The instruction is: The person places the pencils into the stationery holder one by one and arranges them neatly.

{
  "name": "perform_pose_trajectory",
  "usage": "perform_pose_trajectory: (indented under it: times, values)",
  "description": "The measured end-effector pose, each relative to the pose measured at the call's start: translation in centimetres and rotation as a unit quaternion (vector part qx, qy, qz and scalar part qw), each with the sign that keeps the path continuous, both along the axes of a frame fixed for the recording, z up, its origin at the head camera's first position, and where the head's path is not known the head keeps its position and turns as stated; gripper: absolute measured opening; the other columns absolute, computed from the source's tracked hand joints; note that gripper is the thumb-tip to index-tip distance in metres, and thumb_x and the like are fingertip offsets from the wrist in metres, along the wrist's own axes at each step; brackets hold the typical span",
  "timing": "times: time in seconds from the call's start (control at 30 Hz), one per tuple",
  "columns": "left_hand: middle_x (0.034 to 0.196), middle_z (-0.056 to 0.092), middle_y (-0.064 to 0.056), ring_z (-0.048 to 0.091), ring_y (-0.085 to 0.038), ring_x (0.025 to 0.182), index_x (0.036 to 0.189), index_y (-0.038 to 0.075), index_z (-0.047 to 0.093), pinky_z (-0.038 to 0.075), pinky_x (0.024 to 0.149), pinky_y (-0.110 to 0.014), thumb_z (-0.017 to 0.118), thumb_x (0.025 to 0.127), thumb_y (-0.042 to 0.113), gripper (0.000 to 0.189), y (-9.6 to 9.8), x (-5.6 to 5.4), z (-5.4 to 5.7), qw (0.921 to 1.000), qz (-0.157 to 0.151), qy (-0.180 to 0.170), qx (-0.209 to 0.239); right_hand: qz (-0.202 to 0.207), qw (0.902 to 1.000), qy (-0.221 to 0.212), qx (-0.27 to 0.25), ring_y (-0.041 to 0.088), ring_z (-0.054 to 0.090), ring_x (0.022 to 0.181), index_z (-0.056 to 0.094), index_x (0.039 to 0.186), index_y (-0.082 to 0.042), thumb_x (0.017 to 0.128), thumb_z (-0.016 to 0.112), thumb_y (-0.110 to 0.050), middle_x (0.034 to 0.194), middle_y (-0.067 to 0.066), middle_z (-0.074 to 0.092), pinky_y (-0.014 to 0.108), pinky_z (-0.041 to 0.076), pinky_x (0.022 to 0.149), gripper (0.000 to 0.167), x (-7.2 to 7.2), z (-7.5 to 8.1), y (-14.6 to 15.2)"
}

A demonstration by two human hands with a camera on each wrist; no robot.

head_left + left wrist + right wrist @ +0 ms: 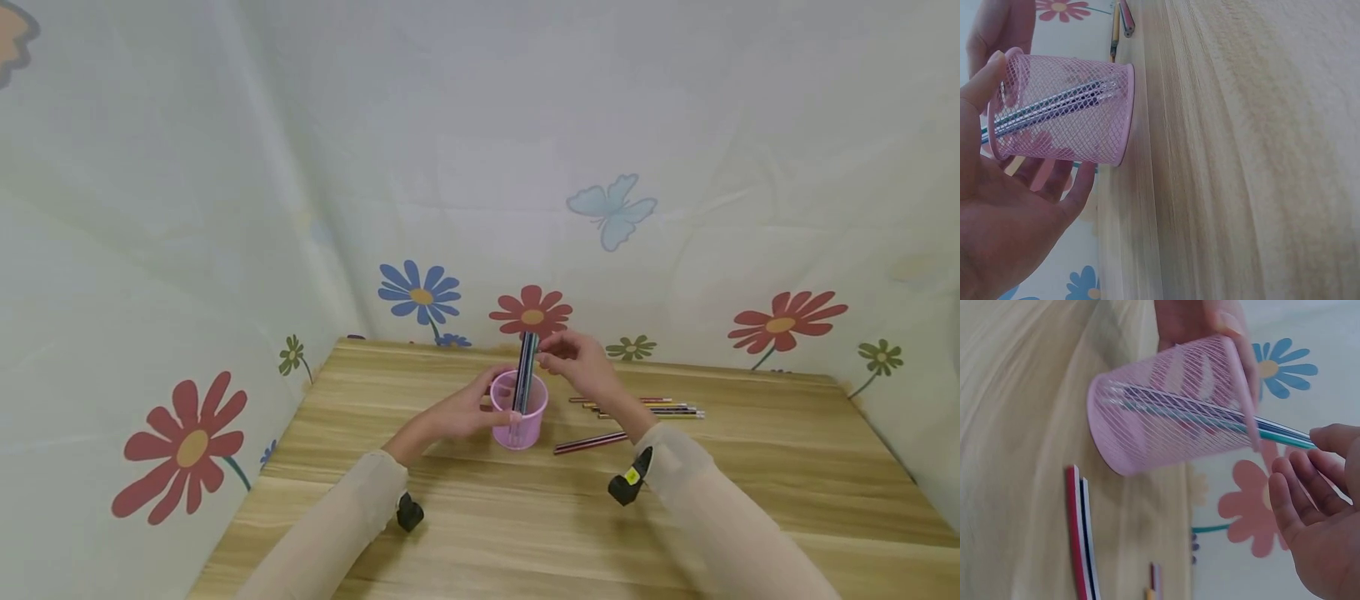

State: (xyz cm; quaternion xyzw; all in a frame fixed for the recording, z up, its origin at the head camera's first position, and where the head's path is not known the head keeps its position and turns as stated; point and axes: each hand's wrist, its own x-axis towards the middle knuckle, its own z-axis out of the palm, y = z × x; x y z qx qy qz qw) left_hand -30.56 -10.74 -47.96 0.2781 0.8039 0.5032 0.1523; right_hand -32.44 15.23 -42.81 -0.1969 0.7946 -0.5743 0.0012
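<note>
A pink mesh pencil cup (519,429) stands near the far side of the table, its open end up. My left hand (468,408) grips it from the left, thumb at the near rim and fingers round the far side. Several dark and teal striped pencils (526,375) lean inside the cup, and their lower ends show through the mesh in the left wrist view. Above the rim my right hand (577,362) pinches the upper ends of these pencils between thumb and fingers, as the right wrist view shows.
Two pencils (588,443), one red and one dark, lie on the wooden table (510,525) right of the cup. Behind them, partly under the right forearm, several more pencils (675,410) lie in a loose group. A flower-printed cloth (480,208) hangs behind the table.
</note>
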Motion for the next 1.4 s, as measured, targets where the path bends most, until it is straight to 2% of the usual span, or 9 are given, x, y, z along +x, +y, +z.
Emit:
perform_pose_trajectory:
  times: [0.1, 0.27, 0.43, 0.7, 0.93, 1.17, 1.3, 1.4]
  values:
    - [0.161, 0.04, -0.001, 0.041, -0.024, 0.148, 0.163, 0.028, 0.03, 0.046, 0.117, -0.048, 0.079, 0.096, 0.041, 0.084, 0.0, -0.1, -0.1, 1.0, -0.001, 0.002, 0.001, 0.004, 0.9986, 0.032, 0.042, 0.035, 0.07, 0.099, 0.07, 0.117, 0.004, 0.101, 0.072, -0.009, 0.11, 0.02, 0.073, 0.026, 0.059, 0.081, 0.021, 0.1, 0.8, 0.9]
    - [0.16, 0.04, -0.002, 0.041, -0.025, 0.148, 0.163, 0.026, 0.029, 0.045, 0.117, -0.049, 0.079, 0.097, 0.042, 0.084, -0.1, -0.2, -0.3, 1.0, -0.004, 0.0, 0.001, 0.019, 0.9912, 0.069, 0.112, 0.025, 0.07, 0.095, 0.074, 0.112, -0.001, 0.1, 0.074, -0.011, 0.102, 0.01, 0.075, 0.035, 0.06, 0.084, 0.016, 0.4, 0.9, 2.4]
    - [0.16, 0.041, -0.002, 0.042, -0.024, 0.147, 0.163, 0.025, 0.03, 0.046, 0.117, -0.049, 0.079, 0.097, 0.041, 0.084, 0.0, -0.2, -0.2, 1.0, -0.003, 0.0, 0.001, 0.039, 0.985, 0.052, 0.16, 0.021, 0.069, 0.093, 0.074, 0.107, -0.005, 0.101, 0.074, -0.014, 0.099, 0.005, 0.073, 0.038, 0.061, 0.085, 0.011, 1.2, -0.5, 3.8]
    - [0.158, 0.043, -0.004, 0.043, -0.023, 0.146, 0.162, 0.024, 0.032, 0.046, 0.116, -0.048, 0.08, 0.097, 0.035, 0.082, 0.0, -0.4, -0.5, 0.9999, -0.009, 0.003, 0.012, 0.069, 0.9788, 0.071, 0.179, 0.015, 0.066, 0.086, 0.075, 0.098, -0.002, 0.095, 0.077, -0.005, 0.091, 0.002, 0.073, 0.031, 0.059, 0.078, 0.004, 1.9, -4.4, 5.1]
    - [0.158, 0.043, -0.003, 0.044, -0.022, 0.145, 0.162, 0.026, 0.031, 0.046, 0.116, -0.046, 0.08, 0.097, 0.036, 0.082, -0.1, -0.3, -0.4, 0.9999, -0.008, 0.003, 0.01, 0.094, 0.9683, 0.055, 0.225, 0.011, 0.062, 0.085, 0.074, 0.096, -0.006, 0.095, 0.077, -0.003, 0.091, -0.003, 0.068, 0.028, 0.056, 0.076, 0.004, 2.6, -6.7, 5.4]
    - [0.159, 0.042, -0.004, 0.043, -0.023, 0.146, 0.163, 0.023, 0.031, 0.046, 0.117, -0.046, 0.079, 0.097, 0.036, 0.082, -0.1, -0.3, -0.6, 0.9999, -0.006, 0.001, 0.011, 0.117, 0.9621, 0.038, 0.243, 0.01, 0.059, 0.081, 0.074, 0.095, -0.009, 0.093, 0.078, -0.004, 0.088, -0.005, 0.067, 0.027, 0.053, 0.073, 0.007, 2.7, -7.4, 5.9]
    - [0.159, 0.042, -0.004, 0.043, -0.023, 0.146, 0.163, 0.023, 0.031, 0.045, 0.117, -0.046, 0.079, 0.098, 0.035, 0.082, -0.1, -0.3, -0.6, 0.9999, -0.006, 0.001, 0.012, 0.142, 0.9589, 0.041, 0.242, 0.009, 0.06, 0.079, 0.074, 0.095, -0.007, 0.093, 0.079, -0.004, 0.087, -0.005, 0.068, 0.026, 0.053, 0.072, 0.006, 2.6, -7.4, 6.2]
    - [0.159, 0.042, -0.004, 0.043, -0.023, 0.146, 0.163, 0.024, 0.031, 0.045, 0.117, -0.047, 0.079, 0.097, 0.036, 0.082, -0.1, -0.2, -0.5, 0.9999, -0.004, 0.002, 0.01, 0.16, 0.9588, 0.026, 0.233, 0.01, 0.06, 0.079, 0.074, 0.096, -0.004, 0.094, 0.078, -0.004, 0.087, -0.003, 0.068, 0.025, 0.053, 0.071, 0.005, 2.5, -7.3, 6.3]
